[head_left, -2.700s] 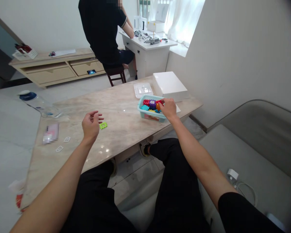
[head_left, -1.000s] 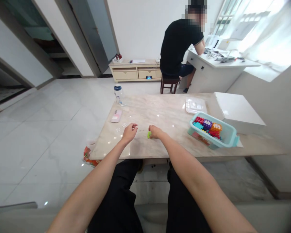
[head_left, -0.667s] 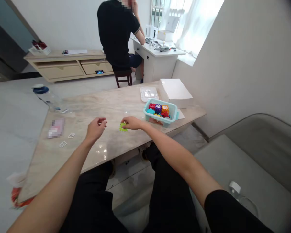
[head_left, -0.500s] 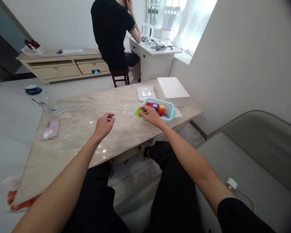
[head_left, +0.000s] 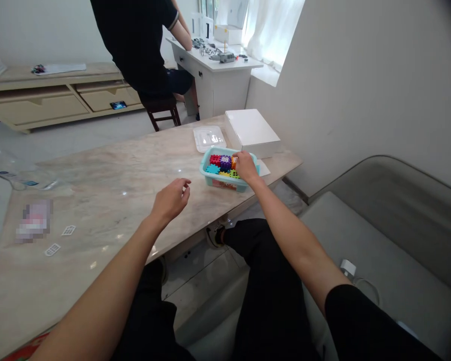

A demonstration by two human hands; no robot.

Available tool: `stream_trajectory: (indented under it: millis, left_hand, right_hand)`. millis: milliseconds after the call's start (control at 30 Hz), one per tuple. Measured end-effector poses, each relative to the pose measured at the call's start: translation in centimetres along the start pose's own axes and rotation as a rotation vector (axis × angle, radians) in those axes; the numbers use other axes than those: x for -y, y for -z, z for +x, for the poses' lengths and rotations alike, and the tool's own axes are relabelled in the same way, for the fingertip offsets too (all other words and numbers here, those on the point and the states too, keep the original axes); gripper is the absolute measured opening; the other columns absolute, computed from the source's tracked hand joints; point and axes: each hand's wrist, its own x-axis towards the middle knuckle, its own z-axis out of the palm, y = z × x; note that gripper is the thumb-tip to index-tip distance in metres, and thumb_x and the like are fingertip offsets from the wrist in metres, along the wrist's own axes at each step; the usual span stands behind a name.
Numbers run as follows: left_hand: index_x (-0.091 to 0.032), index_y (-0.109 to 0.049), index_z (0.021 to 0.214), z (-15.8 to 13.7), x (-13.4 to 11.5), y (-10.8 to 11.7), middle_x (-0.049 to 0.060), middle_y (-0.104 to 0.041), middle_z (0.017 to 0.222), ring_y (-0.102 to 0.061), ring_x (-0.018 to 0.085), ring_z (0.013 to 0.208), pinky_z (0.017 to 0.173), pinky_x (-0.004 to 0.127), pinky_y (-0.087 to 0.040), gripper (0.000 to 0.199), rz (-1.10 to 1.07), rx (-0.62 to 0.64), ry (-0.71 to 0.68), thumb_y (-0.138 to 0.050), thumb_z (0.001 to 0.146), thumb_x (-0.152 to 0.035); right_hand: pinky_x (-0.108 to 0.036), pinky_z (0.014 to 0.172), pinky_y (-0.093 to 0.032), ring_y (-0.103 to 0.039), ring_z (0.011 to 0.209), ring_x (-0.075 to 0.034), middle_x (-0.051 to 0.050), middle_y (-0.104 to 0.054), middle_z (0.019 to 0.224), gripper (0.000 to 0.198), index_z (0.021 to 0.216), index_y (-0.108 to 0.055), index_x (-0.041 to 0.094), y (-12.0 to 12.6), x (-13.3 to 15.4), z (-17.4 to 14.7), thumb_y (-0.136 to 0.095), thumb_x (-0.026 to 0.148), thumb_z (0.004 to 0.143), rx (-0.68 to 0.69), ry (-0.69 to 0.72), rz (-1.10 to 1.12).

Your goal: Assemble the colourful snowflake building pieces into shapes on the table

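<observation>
My right hand (head_left: 246, 166) reaches into a teal plastic bin (head_left: 206, 176) near the table's right end. Its fingers rest on the pile of coloured interlocking blocks (head_left: 219, 161) inside. The fingertips are hidden among the blocks, so I cannot tell whether they hold one. The green piece it carried is no longer clearly visible. My left hand (head_left: 170, 200) hovers just above the marble table (head_left: 108, 175), left of the bin, with fingers loosely curled and holding nothing.
A white flat box (head_left: 251, 131) and a clear lid (head_left: 209, 138) lie behind the bin. A water bottle (head_left: 7, 170), a pink item (head_left: 33, 225) and small white cards (head_left: 68, 230) sit at the left. A person in black (head_left: 135, 40) sits at a white desk (head_left: 217, 75). I sit on a grey sofa (head_left: 379, 240).
My right hand picked the green piece off the table middle and carried it rightward into the bin. My left hand drifted slightly right. The view shifted as my head turned.
</observation>
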Motion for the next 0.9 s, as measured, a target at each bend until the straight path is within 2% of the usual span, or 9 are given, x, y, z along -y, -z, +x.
stream_trajectory:
  millis: [133, 267, 433, 533, 633, 900]
  left_hand:
    - [-0.030, -0.074, 0.114, 0.1, -0.1, 0.0, 0.008, -0.078, 0.112, -0.074, 0.030, 0.092, 0.076, 0.037, -0.055, 0.020, 0.011, 0.052, 0.007, -0.061, 0.099, -0.026]
    - [-0.030, -0.074, 0.111, -0.1, 0.8, 0.1, 0.008, -0.078, 0.110, -0.074, 0.031, 0.094, 0.077, 0.038, -0.054, 0.018, -0.011, 0.067, 0.037, -0.063, 0.098, -0.025]
    - [-0.029, -0.077, 0.107, -0.8, 1.8, 0.6, 0.008, -0.078, 0.106, -0.074, 0.031, 0.093, 0.079, 0.038, -0.054, 0.015, -0.075, 0.077, 0.084, -0.068, 0.096, -0.027]
    - [-0.028, -0.077, 0.107, -1.3, 2.1, 1.6, 0.008, -0.080, 0.105, -0.074, 0.031, 0.096, 0.080, 0.037, -0.054, 0.016, 0.001, 0.135, 0.116, -0.064, 0.098, -0.030]
    - [-0.026, -0.077, 0.114, -1.9, 2.2, 2.8, 0.008, -0.081, 0.113, -0.074, 0.030, 0.102, 0.082, 0.036, -0.053, 0.026, 0.103, 0.227, 0.138, -0.054, 0.103, -0.035]
    - [-0.026, -0.076, 0.117, -3.5, 3.7, 4.6, 0.007, -0.081, 0.118, -0.074, 0.029, 0.105, 0.081, 0.035, -0.052, 0.035, 0.193, 0.305, 0.194, -0.048, 0.104, -0.041]
  right_hand:
    - [-0.041, 0.117, -0.046, -0.058, 0.132, -0.028, -0.017, -0.065, 0.135, 0.044, 0.133, -0.068, 0.013, -0.8, 1.1, 1.7, -0.047, 0.005, 0.096, 0.108, 0.106, -0.054]
    - [-0.044, 0.117, -0.046, -0.055, 0.136, -0.031, -0.019, -0.061, 0.143, 0.050, 0.139, -0.062, 0.013, -2.3, 2.0, 2.6, -0.067, 0.014, 0.089, 0.241, 0.162, -0.194]
    - [-0.044, 0.107, -0.050, -0.063, 0.128, -0.036, -0.023, -0.067, 0.136, 0.055, 0.134, -0.060, 0.011, -4.2, 1.6, 2.5, -0.080, 0.028, 0.086, 0.271, 0.052, -0.292]
    - [-0.046, 0.107, -0.048, -0.068, 0.120, -0.038, -0.022, -0.074, 0.125, 0.060, 0.134, -0.059, 0.011, -4.6, 1.3, 2.7, -0.083, 0.040, 0.086, 0.318, -0.037, -0.319]
    - [-0.047, 0.107, -0.048, -0.070, 0.119, -0.039, -0.020, -0.075, 0.125, 0.067, 0.136, -0.057, 0.016, -4.5, 1.3, 3.2, -0.084, 0.049, 0.085, 0.364, -0.087, -0.323]
    - [-0.046, 0.104, -0.051, -0.069, 0.121, -0.039, -0.019, -0.074, 0.129, 0.066, 0.139, -0.056, 0.019, -4.7, 1.5, 3.6, -0.083, 0.049, 0.086, 0.379, -0.086, -0.328]
